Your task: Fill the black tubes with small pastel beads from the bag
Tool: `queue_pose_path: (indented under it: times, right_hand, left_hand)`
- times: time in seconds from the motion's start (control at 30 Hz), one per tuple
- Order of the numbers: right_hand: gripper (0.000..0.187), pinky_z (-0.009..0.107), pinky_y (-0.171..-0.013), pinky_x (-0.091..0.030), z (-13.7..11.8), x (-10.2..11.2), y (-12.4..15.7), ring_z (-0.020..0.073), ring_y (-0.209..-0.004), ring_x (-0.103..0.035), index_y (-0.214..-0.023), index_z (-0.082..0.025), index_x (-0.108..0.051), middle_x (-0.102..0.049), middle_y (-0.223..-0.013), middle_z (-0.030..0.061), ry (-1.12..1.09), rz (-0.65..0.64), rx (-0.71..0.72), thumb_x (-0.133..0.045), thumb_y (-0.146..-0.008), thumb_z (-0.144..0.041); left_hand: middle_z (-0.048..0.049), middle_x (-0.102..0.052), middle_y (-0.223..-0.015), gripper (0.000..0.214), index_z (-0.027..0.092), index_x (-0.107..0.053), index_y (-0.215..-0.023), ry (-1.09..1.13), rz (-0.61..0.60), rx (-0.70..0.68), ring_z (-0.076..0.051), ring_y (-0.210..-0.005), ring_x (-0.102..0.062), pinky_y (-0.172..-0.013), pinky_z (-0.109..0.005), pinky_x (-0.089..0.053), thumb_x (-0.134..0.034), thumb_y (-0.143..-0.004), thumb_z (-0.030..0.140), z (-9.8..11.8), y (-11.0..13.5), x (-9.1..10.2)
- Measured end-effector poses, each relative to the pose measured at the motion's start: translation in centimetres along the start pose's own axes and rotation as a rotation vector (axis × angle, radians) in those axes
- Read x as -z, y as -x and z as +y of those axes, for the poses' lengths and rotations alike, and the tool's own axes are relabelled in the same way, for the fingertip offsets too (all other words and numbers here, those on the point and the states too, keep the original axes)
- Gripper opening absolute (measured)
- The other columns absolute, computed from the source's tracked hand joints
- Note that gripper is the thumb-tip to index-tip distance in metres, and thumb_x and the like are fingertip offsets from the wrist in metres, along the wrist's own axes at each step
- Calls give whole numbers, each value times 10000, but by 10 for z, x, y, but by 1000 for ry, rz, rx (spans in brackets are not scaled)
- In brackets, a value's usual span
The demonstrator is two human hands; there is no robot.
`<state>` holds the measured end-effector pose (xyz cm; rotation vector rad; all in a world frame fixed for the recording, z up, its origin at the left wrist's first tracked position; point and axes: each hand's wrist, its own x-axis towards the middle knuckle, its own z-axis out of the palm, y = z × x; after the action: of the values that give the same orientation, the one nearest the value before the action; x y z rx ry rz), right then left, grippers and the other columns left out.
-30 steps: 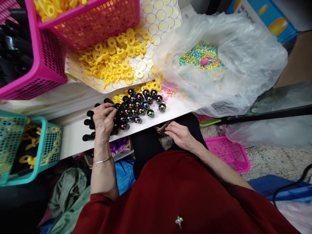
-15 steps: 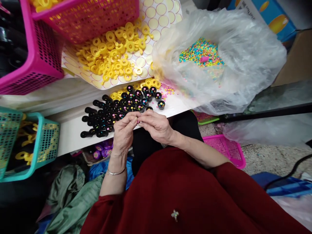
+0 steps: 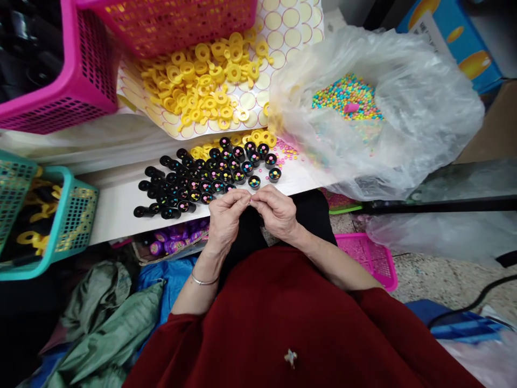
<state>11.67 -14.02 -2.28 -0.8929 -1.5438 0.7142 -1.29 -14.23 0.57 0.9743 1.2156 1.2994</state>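
Observation:
My left hand [image 3: 226,218] and my right hand [image 3: 278,213] meet fingertip to fingertip just in front of the table edge. Both are closed in a pinch, and a tiny pink piece shows between them; its kind is too small to tell. Right beyond the fingers stand many small black tubes [image 3: 238,177], open at the top, with colored beads visible inside. Loose pink and yellow beads [image 3: 287,151] are scattered on the white table [image 3: 117,215] to the right of the tubes.
Yellow plastic rings [image 3: 202,81] are heaped on a sticker sheet [image 3: 274,48] at the back. A clear plastic bag [image 3: 428,108] of colored beads [image 3: 347,94] lies to the right. Pink baskets [image 3: 95,59] and a teal basket [image 3: 78,215] flank the left side.
Both hands appear farther right in the picture, partly because the view has shifted. They stay pinched together, and more of the front tubes now shows beside them.

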Motion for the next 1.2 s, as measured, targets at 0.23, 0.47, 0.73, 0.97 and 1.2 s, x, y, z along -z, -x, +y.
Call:
queue_pose_path:
  times: [0.23,0.47,0.73,0.97,1.2]
  right_hand:
    - [103,269,-687,-515,-2,9,5,117,-715,-593,-858,-189,-688,-634,-783,21,-105,22,-64,-612,-920,-220]
    - [95,279,-666,-509,-1,10,7,119,-692,-581,-818,-201,-706,-636,-768,15,-204,34,-193,-668,-876,-265]
    - [78,272,-640,-518,0,8,12,111,-669,-582,-840,-215,-749,-650,-777,17,-286,4,-220,-674,-862,-220]
    - [101,264,-635,-513,-1,7,14,113,-682,-596,-848,-222,-767,-659,-783,16,-272,5,-255,-672,-844,-187]
    - [101,274,-635,-495,-4,5,13,119,-671,-576,-838,-200,-738,-628,-747,15,-208,2,-316,-644,-863,-227]
  left_hand:
    - [-41,-717,-818,135,234,-795,-720,31,-72,15,-151,-811,-627,-780,-283,-509,-849,-668,345,1,10,3]
    - [-31,-710,-816,102,227,-788,-712,49,-72,-11,-133,-814,-623,-784,-253,-493,-843,-693,310,-3,13,-1]
    - [-15,-665,-722,282,178,-740,-582,236,-15,219,-77,-649,-536,-644,-225,-443,-935,-509,368,-8,9,-6]
    - [-28,-674,-737,269,191,-765,-608,205,-4,210,-114,-737,-594,-717,-253,-480,-939,-483,353,-9,9,-2]
    - [-34,-689,-788,152,215,-749,-641,-60,-13,5,-168,-827,-623,-829,-332,-493,-847,-624,329,-3,4,16]
